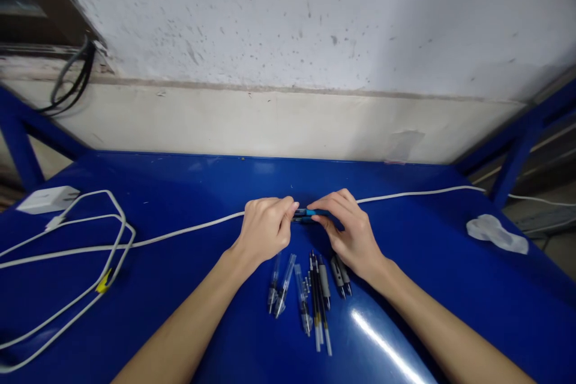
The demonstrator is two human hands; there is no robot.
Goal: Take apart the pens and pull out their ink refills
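Blue table: both hands on pen, parts below

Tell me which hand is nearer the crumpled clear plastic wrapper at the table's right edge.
Right. The right hand is closer to the crumpled clear plastic wrapper, though well apart; the left hand sits farther left.

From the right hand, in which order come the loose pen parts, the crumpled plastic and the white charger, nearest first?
Measured from the right hand:
1. Loose pen parts, just below it.
2. Crumpled plastic, far right on the table.
3. White charger, far left edge.
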